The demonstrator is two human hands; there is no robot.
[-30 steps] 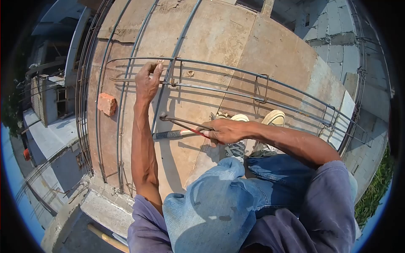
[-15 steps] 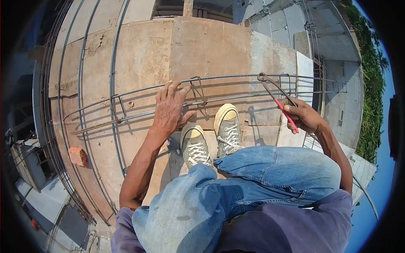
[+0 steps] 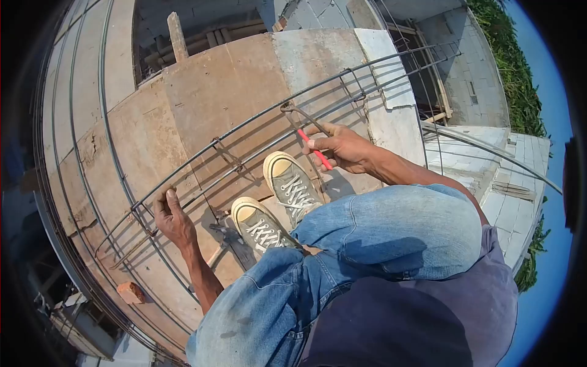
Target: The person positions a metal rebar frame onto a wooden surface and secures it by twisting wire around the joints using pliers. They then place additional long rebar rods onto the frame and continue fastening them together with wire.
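My right hand (image 3: 345,148) is closed around one red handle of a pair of pincers (image 3: 317,148). The pincers' jaws point up and left, close to the upper bar of a long rebar cage (image 3: 257,118). Thin bent stirrups (image 3: 229,156) join the cage's bars. My left hand (image 3: 174,217) is by the cage's left end, thumb and fingers drawn together at the upper bar. What lies between those fingertips, if anything, is too small to make out.
My shoes (image 3: 266,223) stand on plywood boards (image 3: 226,79) below the cage. A hammer (image 3: 229,237) lies beside the left shoe. Long rebars (image 3: 104,79) run along the left, near a broken brick (image 3: 131,292). An opening (image 3: 202,33) lies beyond the boards' far edge.
The view has turned, so the cage now slants up to the right. My left hand has moved to the cage's left end and closed its fingers. The pincers have moved left along the cage.
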